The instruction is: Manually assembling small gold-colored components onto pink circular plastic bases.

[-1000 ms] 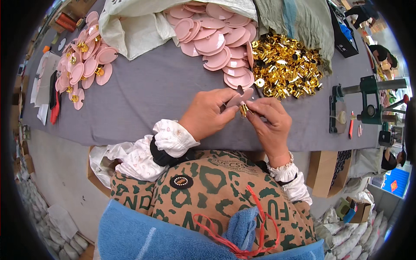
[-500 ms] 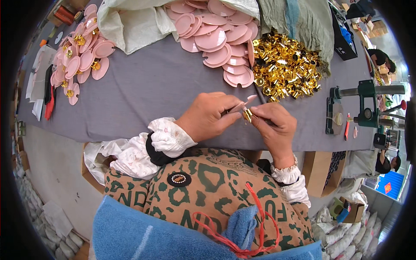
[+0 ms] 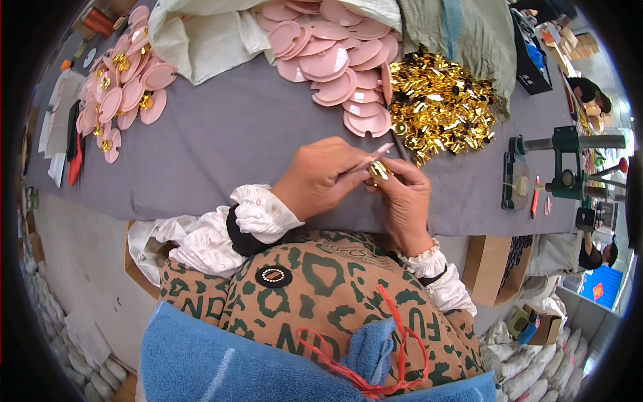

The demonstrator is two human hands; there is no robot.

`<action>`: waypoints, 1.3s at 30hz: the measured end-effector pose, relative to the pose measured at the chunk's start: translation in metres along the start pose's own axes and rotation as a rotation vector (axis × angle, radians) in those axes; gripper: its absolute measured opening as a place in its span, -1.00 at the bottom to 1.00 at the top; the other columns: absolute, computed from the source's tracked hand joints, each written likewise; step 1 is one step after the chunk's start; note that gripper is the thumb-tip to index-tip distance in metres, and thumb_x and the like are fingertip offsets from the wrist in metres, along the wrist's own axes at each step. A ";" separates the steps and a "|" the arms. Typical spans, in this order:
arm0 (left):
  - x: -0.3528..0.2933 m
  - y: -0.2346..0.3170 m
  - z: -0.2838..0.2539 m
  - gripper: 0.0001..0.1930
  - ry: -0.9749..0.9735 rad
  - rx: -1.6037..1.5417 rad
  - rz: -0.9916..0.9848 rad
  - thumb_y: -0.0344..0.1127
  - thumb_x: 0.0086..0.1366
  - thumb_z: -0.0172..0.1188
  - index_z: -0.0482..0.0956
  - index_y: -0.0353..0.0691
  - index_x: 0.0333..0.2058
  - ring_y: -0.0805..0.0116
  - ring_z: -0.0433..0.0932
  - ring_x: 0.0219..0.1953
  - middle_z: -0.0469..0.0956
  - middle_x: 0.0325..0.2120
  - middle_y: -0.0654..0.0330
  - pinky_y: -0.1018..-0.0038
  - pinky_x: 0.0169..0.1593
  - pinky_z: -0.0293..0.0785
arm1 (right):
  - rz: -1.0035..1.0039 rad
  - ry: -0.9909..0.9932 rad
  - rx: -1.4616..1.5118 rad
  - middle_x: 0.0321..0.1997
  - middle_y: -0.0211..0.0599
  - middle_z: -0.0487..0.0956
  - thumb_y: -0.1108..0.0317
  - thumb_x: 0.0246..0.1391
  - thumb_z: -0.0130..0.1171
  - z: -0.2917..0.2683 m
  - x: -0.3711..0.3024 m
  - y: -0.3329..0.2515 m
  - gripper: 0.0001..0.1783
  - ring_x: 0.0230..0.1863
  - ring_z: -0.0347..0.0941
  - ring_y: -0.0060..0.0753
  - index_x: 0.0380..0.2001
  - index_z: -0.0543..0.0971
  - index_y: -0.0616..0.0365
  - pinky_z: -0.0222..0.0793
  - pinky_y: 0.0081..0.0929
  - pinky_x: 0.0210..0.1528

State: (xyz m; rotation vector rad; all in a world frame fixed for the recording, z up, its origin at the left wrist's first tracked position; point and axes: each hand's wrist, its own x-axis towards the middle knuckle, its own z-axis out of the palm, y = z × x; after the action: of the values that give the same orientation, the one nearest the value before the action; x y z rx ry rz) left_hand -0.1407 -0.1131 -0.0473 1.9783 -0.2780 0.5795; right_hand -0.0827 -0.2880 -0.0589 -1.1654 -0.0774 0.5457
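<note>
Over the near part of the grey cloth-covered table, both my hands meet in front of me. My left hand [image 3: 323,173] is closed on a pink plastic disc [image 3: 380,151], seen nearly edge-on and mostly covered by my fingers. Pinched in my right hand [image 3: 406,196] is a small shiny gold clip [image 3: 379,171], which sits against the disc's notched side. My fingers hide how far the two parts are joined. Beyond my hands lie a heap of plain pink discs [image 3: 333,86] and a pile of gold clips [image 3: 439,100].
At far left is a heap of pink discs with gold clips on them [image 3: 110,101]. White sacking [image 3: 204,43] and a grey-green sack [image 3: 462,30] lie at the back. A green hand press [image 3: 564,161] stands at right. Cardboard boxes [image 3: 483,268] sit below the table edge.
My right hand has moved left and slightly up, bringing the gold clip against the pink disc. My left hand has barely shifted.
</note>
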 end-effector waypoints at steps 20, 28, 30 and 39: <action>0.021 -0.038 -0.175 -0.63 0.506 0.569 -0.336 -0.24 0.16 0.32 0.58 -0.19 -0.05 0.32 0.52 -0.32 0.58 -0.28 0.12 0.40 -0.19 0.45 | -0.572 0.101 -1.445 -0.20 -0.20 0.58 0.45 -0.14 0.38 -0.065 0.023 -0.029 -0.67 -0.22 0.50 -0.09 -0.21 0.60 0.14 0.43 -0.28 -0.14; 0.030 -0.054 -0.002 -0.70 -0.155 0.672 0.095 -0.31 -0.01 0.39 0.60 -0.22 -0.26 0.13 0.46 -0.12 0.50 -0.23 0.16 0.31 -0.04 0.43 | -0.482 0.143 -1.004 -0.18 -0.21 0.62 0.52 -0.08 0.36 -0.051 0.006 -0.039 -0.72 -0.25 0.59 -0.41 -0.22 0.62 0.23 0.52 -0.53 -0.23; 0.038 -0.046 -0.003 -0.76 -0.098 0.612 0.141 -0.33 0.07 0.36 0.59 -0.24 -0.27 0.18 0.49 -0.18 0.54 -0.28 0.16 0.36 -0.13 0.45 | -0.546 0.138 -0.876 -0.15 -0.24 0.62 0.57 -0.08 0.35 -0.044 0.003 -0.040 -0.68 -0.24 0.57 -0.54 -0.18 0.62 0.24 0.52 -0.59 -0.23; 0.021 -0.003 0.019 -0.87 0.002 -0.370 -0.645 -0.39 0.26 0.27 0.59 -0.33 -0.29 0.67 0.47 -0.37 0.58 -0.40 0.36 0.69 -0.32 0.42 | -0.763 -0.032 -0.929 -0.19 -0.20 0.64 0.56 -0.10 0.38 -0.014 0.009 -0.028 -0.70 -0.22 0.61 -0.34 -0.22 0.64 0.23 0.53 -0.53 -0.20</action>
State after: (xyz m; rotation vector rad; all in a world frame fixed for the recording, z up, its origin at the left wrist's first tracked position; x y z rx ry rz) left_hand -0.1160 -0.1275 -0.0461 1.5811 0.2415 0.0985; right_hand -0.0600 -0.3038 -0.0422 -1.8775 -0.8368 -0.2033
